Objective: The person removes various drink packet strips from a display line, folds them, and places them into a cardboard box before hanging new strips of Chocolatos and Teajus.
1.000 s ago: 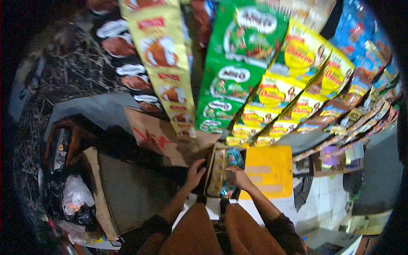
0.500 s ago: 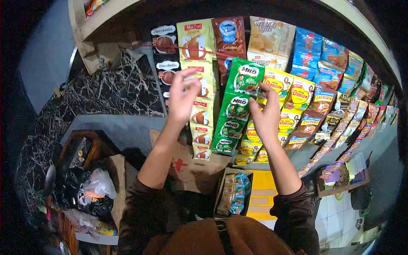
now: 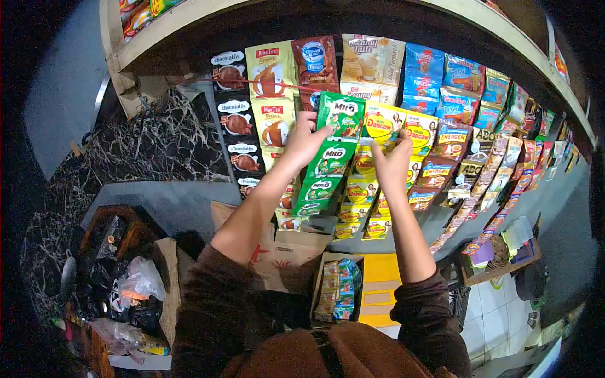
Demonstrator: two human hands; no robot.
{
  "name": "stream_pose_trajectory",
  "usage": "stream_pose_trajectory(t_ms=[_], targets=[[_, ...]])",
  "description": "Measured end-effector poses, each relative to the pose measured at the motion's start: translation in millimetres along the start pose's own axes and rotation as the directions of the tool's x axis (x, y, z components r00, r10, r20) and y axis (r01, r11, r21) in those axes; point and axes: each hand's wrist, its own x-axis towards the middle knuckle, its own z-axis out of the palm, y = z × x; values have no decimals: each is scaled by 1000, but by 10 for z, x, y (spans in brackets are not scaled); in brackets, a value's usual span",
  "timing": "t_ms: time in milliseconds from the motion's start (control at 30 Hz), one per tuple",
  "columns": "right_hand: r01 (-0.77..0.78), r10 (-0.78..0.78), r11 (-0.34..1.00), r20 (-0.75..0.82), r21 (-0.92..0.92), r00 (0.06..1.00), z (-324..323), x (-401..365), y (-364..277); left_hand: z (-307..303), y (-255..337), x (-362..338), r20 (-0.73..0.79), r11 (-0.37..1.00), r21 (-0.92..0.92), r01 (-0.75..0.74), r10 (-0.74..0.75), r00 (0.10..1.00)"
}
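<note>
A strip of green Milo sachets [image 3: 334, 153] hangs in the middle of the display, its lower end tilted left. My left hand [image 3: 305, 143] grips its left edge near the top, thumb on the front and the other fingers partly hidden. Just right of it hangs a strip of yellow Dancow sachets [image 3: 361, 191]. My right hand [image 3: 394, 165] is closed at that strip's right edge, thumb toward its front and fingers bent. Behind the left wrist, a cream Max Tea sachet strip [image 3: 272, 121] is partly covered.
A red cord [image 3: 268, 83] crosses the upper sachets. Chocolatos strips [image 3: 235, 118] hang left, Energen strips [image 3: 438, 169] right. Below stand a box of sachets [image 3: 340, 286] and a yellow carton [image 3: 380, 277]. A marble-patterned counter [image 3: 167, 142] lies left, and a curved shelf edge [image 3: 302, 16] runs above.
My left hand has moved right from the Max Tea strip and taken the Milo strip's left edge. My right hand has shifted from the Milo's right edge to the Dancow strip.
</note>
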Motion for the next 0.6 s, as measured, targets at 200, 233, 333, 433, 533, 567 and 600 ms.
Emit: stream_pose_trajectory(t_ms=[200, 233, 333, 433, 533, 567, 600], targets=[[-241, 207, 934, 152, 263, 966, -180, 381, 137, 60, 315, 2, 99, 967, -228, 113, -92, 991], [-387, 279, 842, 309, 377, 909, -243, 466, 110, 44, 322, 42, 101, 966, -233, 112, -91, 991], [-639, 401, 648, 528, 414, 749, -493, 643, -214, -8, 415, 134, 120, 977, -209, 35, -10, 993], [-661, 276, 544, 633, 518, 723, -526, 842, -245, -92, 596, 255, 98, 985, -151, 84, -70, 993], [-632, 278, 581, 605, 513, 746, -462, 1029, -239, -199, 757, 331, 91, 961, -228, 159, -141, 986], [-590, 235, 545, 567, 596, 790, -431, 1074, -254, -241, 810, 354, 84, 947, -264, 182, -166, 983], [-566, 194, 549, 565, 614, 802, -459, 1111, -343, -293, 877, 370, 121, 946, -257, 197, -170, 978]])
